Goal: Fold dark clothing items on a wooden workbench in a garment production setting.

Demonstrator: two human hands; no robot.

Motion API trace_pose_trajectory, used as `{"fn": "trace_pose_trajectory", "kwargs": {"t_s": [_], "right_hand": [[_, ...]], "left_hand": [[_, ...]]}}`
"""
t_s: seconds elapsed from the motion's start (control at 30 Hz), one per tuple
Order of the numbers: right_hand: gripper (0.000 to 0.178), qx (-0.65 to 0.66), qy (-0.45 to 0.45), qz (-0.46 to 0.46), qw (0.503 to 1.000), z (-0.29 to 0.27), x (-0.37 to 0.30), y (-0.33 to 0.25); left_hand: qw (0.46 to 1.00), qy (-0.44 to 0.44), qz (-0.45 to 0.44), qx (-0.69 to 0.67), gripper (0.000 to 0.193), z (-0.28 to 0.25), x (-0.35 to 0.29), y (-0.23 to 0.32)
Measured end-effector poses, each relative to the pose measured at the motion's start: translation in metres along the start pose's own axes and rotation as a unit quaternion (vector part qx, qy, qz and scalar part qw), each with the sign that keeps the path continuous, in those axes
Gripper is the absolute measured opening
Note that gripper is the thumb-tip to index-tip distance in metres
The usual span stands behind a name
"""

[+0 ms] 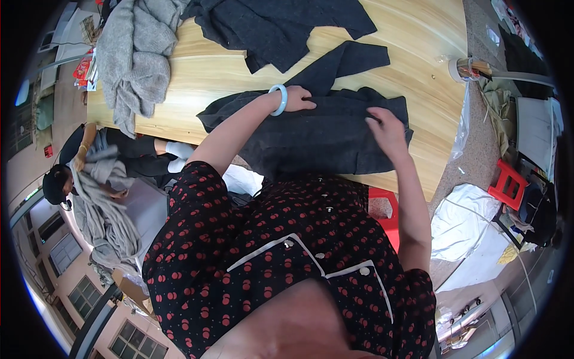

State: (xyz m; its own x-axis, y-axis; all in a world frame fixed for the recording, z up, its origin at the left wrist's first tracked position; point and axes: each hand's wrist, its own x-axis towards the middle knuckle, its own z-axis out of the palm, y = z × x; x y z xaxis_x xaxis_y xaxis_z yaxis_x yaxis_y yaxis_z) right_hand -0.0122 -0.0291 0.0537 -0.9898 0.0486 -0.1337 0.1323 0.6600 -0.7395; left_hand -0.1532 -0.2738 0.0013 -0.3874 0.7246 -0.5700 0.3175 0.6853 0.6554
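A dark, nearly black garment lies folded in a wide band across the near edge of the table, with one sleeve-like strip reaching away to the upper right. My left hand, with a pale blue bangle on its wrist, rests on the garment's far part, fingers stretched to the right over the cloth. Over the garment's right end is my right hand, thumb and fingers apart, pointing left. It grips nothing that I can see; whether its fingertips touch the cloth is unclear.
Another dark garment is spread at the table's far side, with a grey knit garment hanging over its left edge. A container sits at the right edge. Left, another person handles grey cloth. A red stool stands right.
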Motion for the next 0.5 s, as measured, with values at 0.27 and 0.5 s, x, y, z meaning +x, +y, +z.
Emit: {"fn": "trace_pose_trajectory", "kwargs": {"t_s": [0.27,0.5], "right_hand": [[0.023,-0.169,-0.080,-0.100,0.977,0.028,0.003,-0.021],[0.014,-0.150,-0.057,-0.100,0.982,0.032,-0.012,-0.014]], "left_hand": [[0.998,0.046,0.053,0.006,0.046,0.017,0.034,0.045],[0.998,-0.015,0.020,0.058,0.046,0.021,0.043,0.071]]}}
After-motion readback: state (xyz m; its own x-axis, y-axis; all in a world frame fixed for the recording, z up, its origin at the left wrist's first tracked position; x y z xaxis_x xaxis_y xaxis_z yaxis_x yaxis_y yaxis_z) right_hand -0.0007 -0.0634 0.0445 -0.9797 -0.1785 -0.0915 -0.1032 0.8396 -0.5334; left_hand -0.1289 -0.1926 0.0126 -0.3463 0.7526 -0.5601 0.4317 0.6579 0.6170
